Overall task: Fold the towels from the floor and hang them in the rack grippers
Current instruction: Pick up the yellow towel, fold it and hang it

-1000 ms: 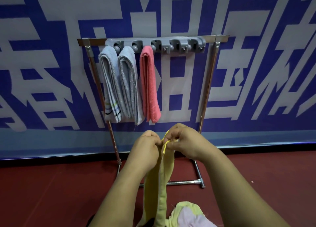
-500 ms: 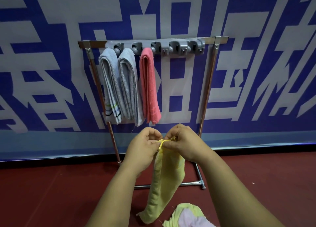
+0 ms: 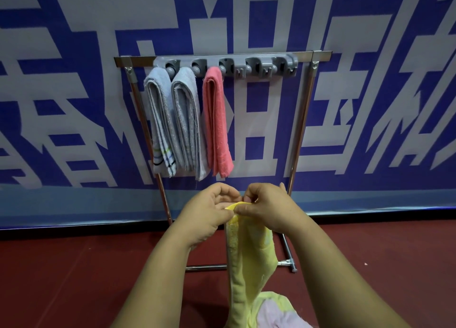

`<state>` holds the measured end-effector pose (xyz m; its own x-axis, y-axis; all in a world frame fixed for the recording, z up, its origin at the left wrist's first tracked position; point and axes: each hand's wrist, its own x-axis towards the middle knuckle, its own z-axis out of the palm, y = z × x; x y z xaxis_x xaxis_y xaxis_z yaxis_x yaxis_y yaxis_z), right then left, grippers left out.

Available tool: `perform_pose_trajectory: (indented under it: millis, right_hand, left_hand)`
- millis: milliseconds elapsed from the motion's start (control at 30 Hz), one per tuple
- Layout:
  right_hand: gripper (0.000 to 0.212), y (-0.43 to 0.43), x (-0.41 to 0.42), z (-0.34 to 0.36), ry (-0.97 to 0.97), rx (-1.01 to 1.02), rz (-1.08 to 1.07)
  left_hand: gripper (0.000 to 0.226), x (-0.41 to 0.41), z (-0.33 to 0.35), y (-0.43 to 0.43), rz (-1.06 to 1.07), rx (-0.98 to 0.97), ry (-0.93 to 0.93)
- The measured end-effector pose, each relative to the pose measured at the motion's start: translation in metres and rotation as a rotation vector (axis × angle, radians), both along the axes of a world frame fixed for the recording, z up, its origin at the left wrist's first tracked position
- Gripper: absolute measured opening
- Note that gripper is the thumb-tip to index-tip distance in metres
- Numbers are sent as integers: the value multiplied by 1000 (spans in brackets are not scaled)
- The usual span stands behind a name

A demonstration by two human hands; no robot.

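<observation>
A yellow towel (image 3: 249, 258) hangs down in front of me, folded lengthwise into a narrow strip. My left hand (image 3: 207, 214) and my right hand (image 3: 269, 209) both pinch its top edge, close together. Behind them stands a metal rack (image 3: 306, 120) with a grey gripper bar (image 3: 246, 64). A striped white towel (image 3: 158, 120), a grey towel (image 3: 187, 120) and a pink towel (image 3: 217, 120) hang folded from the three left grippers. The two right grippers hold nothing.
More cloth, pale yellow and a lilac towel (image 3: 278, 315), lies on the dark red floor (image 3: 74, 278) at the bottom. The rack's foot bar (image 3: 286, 262) runs along the floor behind the hanging towel. A blue and white banner wall (image 3: 370, 105) stands right behind the rack.
The yellow towel swung out wider half a second ago and now hangs as a narrow strip again. Both hands stayed at its top edge, shifting their pinch slightly.
</observation>
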<state>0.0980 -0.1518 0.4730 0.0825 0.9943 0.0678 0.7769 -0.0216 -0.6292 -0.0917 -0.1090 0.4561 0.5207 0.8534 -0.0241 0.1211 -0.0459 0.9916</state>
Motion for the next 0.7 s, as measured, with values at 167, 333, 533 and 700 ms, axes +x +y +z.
perform_pose_trajectory:
  millis: [167, 333, 533, 700]
  right_hand:
    - [33, -2, -1, 3, -18, 41, -8]
    - [32, -2, -3, 5, 40, 156, -28]
    - [29, 2, -4, 11, 65, 233, -64]
    - [30, 7, -3, 10, 25, 230, -37]
  left_hand:
    - [36, 1, 7, -2, 36, 12, -42]
    - [42, -1, 8, -1, 88, 17, -50]
    - [8, -4, 2, -2, 114, 25, -18]
    - [16, -5, 11, -2, 170, 118, 59]
